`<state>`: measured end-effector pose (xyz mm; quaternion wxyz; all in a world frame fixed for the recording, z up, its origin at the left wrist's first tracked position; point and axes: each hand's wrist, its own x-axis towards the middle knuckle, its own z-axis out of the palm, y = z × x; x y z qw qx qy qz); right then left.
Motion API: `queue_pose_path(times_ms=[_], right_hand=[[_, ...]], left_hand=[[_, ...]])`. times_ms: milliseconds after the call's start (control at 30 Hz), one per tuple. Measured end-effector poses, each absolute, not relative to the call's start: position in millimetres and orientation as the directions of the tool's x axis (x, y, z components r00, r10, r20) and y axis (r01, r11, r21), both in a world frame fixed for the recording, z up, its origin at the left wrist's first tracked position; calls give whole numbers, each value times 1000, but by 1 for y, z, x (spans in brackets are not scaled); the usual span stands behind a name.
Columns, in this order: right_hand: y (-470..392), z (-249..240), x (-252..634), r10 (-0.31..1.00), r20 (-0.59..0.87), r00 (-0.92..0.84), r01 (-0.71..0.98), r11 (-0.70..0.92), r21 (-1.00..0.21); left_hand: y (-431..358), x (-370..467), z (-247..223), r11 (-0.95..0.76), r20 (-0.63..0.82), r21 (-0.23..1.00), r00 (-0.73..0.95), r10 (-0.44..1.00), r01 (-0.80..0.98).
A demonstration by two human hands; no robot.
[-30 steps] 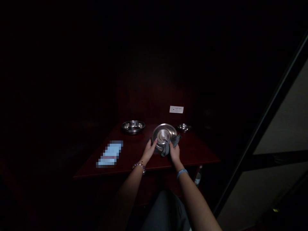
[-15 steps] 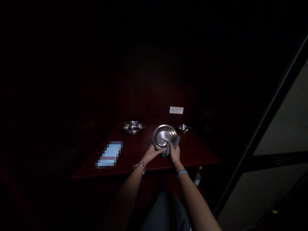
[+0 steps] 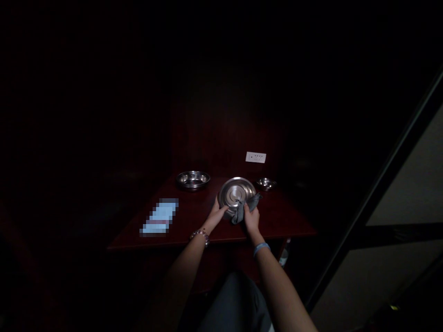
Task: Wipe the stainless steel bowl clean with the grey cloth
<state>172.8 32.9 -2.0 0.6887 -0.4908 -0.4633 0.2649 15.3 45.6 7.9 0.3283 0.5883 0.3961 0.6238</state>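
Steel bowl [image 3: 236, 190] likely light, stiff, slippery; best held by rim. Left hand [image 3: 216, 216] clamped on rim; cloth [image 3: 238, 213] gripped in right hand [image 3: 252, 219].

The left hand [image 3: 215, 216] grips from the left side, its thumb [image 3: 223, 210] slanting inward over the near edge of the grip, the other fingers mostly hidden. The right hand [image 3: 252, 220] is closed at the right side, its thumb [image 3: 246, 209] pointing away from the body. Both forearms reach forward, converging toward the grip, with the wrists apart.
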Motion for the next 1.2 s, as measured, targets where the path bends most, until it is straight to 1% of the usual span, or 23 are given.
queue_pose_path(times_ms=[100, 233, 300, 467, 600, 767, 933, 1100, 1200], right_hand=[[33, -2, 172, 828, 377, 415, 82, 378, -922], [34, -3, 171, 850, 361, 385, 72, 362, -929], [35, -4, 172, 847, 356, 395, 78, 356, -931], [38, -6, 176, 831, 336, 443, 44, 354, -934], [40, -8, 175, 833, 347, 431, 67, 354, -933], [37, -5, 173, 825, 347, 446, 123, 328, -937], [36, -5, 174, 817, 339, 466, 120, 322, -939], [36, -5, 171, 836, 346, 426, 130, 322, -938], [35, -4, 168, 846, 361, 392, 148, 329, -933]], left_hand=[[42, 14, 12, -499, 496, 866, -158, 854, 19], [36, 12, 17, -488, 486, 872, -190, 853, 35], [34, 11, 17, -467, 467, 883, -146, 872, 35], [36, 12, 9, -435, 431, 898, 60, 900, 71], [44, 12, 2, -419, 406, 902, 124, 905, 101], [56, 11, -3, -367, 364, 929, 73, 929, 40], [57, 10, -5, -337, 336, 941, 52, 940, 6], [50, 9, 3, -353, 351, 935, -49, 935, -46], [45, 7, 12, -316, 307, 948, -147, 940, -44]])
